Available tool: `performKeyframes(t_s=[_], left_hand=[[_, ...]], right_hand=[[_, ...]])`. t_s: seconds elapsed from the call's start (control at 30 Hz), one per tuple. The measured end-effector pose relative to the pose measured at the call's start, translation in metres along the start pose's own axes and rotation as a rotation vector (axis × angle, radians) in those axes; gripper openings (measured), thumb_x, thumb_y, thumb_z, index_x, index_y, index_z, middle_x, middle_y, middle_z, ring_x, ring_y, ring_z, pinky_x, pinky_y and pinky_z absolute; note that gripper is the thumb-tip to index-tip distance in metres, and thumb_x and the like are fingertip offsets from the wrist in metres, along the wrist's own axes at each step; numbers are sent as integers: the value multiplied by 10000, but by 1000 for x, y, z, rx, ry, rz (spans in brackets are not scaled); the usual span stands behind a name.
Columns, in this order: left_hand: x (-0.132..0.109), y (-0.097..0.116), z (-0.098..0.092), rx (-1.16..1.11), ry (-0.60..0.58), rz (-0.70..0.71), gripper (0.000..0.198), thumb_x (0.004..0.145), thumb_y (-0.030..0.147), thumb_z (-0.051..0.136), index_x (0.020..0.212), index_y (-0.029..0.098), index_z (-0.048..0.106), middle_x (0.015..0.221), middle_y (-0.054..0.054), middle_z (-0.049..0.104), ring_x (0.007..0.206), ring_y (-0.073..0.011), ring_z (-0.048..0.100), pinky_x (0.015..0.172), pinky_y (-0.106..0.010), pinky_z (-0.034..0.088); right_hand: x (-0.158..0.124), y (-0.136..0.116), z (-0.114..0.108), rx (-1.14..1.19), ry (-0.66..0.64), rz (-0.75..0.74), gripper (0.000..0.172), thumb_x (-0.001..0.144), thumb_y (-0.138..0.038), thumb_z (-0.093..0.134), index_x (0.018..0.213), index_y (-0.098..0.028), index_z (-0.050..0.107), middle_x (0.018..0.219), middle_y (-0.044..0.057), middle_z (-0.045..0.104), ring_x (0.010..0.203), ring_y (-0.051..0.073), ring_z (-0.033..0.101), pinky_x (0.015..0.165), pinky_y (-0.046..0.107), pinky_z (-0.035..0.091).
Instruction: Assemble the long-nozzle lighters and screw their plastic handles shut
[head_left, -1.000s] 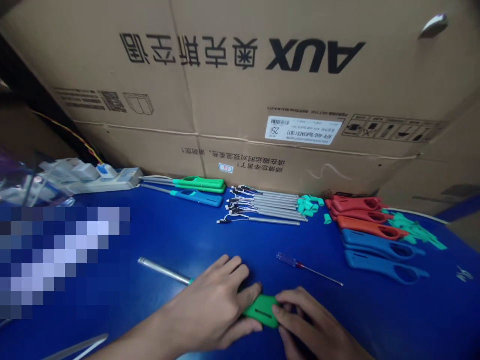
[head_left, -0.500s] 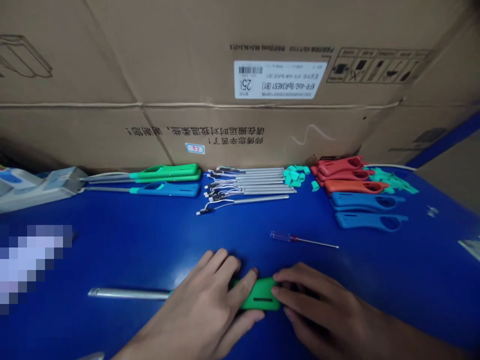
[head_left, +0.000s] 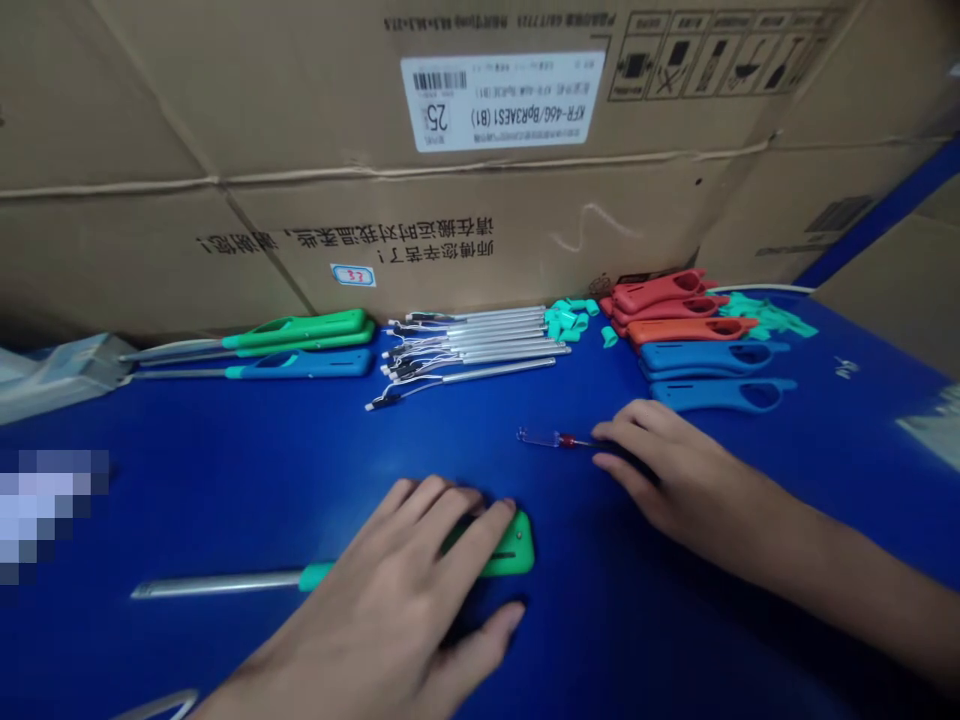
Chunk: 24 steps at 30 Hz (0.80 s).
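Note:
My left hand lies flat with fingers stretched over the green handle of a long-nosed lighter, pressing it on the blue table. The lighter's metal tube points left. My right hand rests on the table to the right, its fingers curled over the shaft of a small screwdriver with a clear handle. Whether the fingers grip the screwdriver is not visible.
Along the back stand finished green and blue lighters, a row of metal tubes with wires, teal caps, red and blue handle shells. A big cardboard box walls the far side. A plastic bag lies left.
My right hand has left the green handle and moved up and right onto the screwdriver. The left hand stays on the lighter. The view has tilted down.

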<state>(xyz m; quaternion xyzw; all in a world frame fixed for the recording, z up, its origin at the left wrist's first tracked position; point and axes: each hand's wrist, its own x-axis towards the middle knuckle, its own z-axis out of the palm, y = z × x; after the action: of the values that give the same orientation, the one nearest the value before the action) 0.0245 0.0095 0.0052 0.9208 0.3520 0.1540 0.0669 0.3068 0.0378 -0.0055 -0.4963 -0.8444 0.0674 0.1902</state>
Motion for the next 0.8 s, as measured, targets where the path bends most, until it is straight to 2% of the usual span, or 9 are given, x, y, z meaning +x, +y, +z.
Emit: performKeyframes(t_s=[0.1, 0.17, 0.27, 0.33, 0.4, 0.47, 0.57, 0.8], left_hand=[[7, 9, 6, -113, -7, -28, 275, 957, 310, 576, 1219, 227, 570, 1099, -61, 653, 976, -255, 603, 900, -482, 509], [15, 14, 10, -164, -49, -45, 216, 960, 288, 577, 1169, 230, 584, 1064, -49, 655, 933, -241, 604, 864, -471, 525], [26, 19, 17, -138, -39, -41, 216, 936, 265, 617, 1146, 210, 610, 1001, -56, 657, 892, -251, 608, 790, -463, 545], [30, 22, 23, -87, 25, -11, 233, 941, 253, 607, 1161, 180, 618, 978, -73, 659, 868, -253, 610, 739, -442, 551], [31, 23, 30, -41, 106, 26, 251, 955, 244, 576, 1185, 149, 615, 979, -92, 663, 851, -253, 607, 705, -427, 548], [29, 23, 35, -7, 175, 49, 262, 962, 238, 559, 1193, 130, 614, 984, -104, 670, 842, -256, 605, 691, -428, 545], [27, 23, 38, 9, 208, 66, 265, 962, 233, 554, 1187, 111, 619, 975, -112, 677, 833, -263, 602, 695, -443, 553], [29, 24, 37, 7, 180, 62, 271, 954, 219, 548, 1177, 91, 634, 979, -133, 680, 854, -281, 608, 711, -476, 575]], right_hand=[[-1, 3, 1, 107, -108, 71, 214, 999, -190, 420, 895, -192, 607, 856, 49, 596, 723, 167, 586, 677, 319, 504], [1, -1, -2, 203, -91, 129, 205, 990, -206, 437, 849, -197, 586, 788, 25, 587, 670, 146, 564, 619, 282, 475], [7, -11, -13, 573, -32, 255, 179, 983, -310, 513, 846, -200, 548, 651, -20, 547, 564, 110, 528, 501, 217, 432], [10, -19, -20, 878, -38, 295, 251, 971, -407, 574, 850, -196, 515, 636, -23, 577, 537, 99, 554, 503, 209, 475], [10, -27, -21, 1051, -31, 284, 314, 956, -470, 611, 854, -192, 505, 671, -4, 619, 567, 106, 605, 554, 230, 536], [8, -33, -17, 1106, -3, 252, 323, 954, -481, 621, 872, -190, 509, 721, 7, 631, 602, 108, 631, 589, 242, 567], [2, -39, -7, 1122, 48, 201, 276, 973, -441, 608, 908, -193, 505, 788, 11, 618, 637, 99, 640, 613, 233, 582], [-9, -40, 5, 1072, 78, 82, 20, 1025, -204, 504, 1032, -196, 522, 879, 16, 592, 728, 87, 631, 686, 202, 567]])
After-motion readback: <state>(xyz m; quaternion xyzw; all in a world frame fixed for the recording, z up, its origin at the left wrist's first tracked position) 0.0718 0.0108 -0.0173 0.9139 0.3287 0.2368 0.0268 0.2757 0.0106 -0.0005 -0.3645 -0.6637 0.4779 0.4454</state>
